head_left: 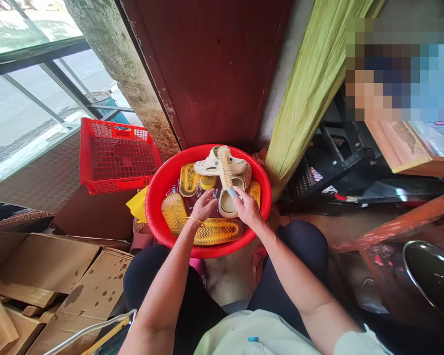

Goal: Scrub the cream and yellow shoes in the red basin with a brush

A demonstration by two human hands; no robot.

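Nearest first, all places relative to the tub (208, 253). Carton (85, 278) near-left of it, wood pieces inside. Knees flank its near rim.

In the tub, near side: yellow sole (218, 231), tread up; more yellow soles along its left and right sides. Water between them.

Left hand (204, 204) over the tub's middle: fingers loosely spread, no object visible in it. Right hand (248, 207) over the right half: closed on the brush (225, 167) by its blue-grey handle, bristle end toward the far rim.

Pale clogs: one (228, 203) right of the tub's middle, next to the right hand; another (206, 165) at the far side, lying across the pile, brush head over it. Can't tell if bristles touch.

Risks, my read: far clog sits high with nothing steadying it; a hard push could tip it off and splash. Wet handle could slip.

Past the tub: crate (120, 182) left, curtain (299, 98) right, door (210, 64) behind.
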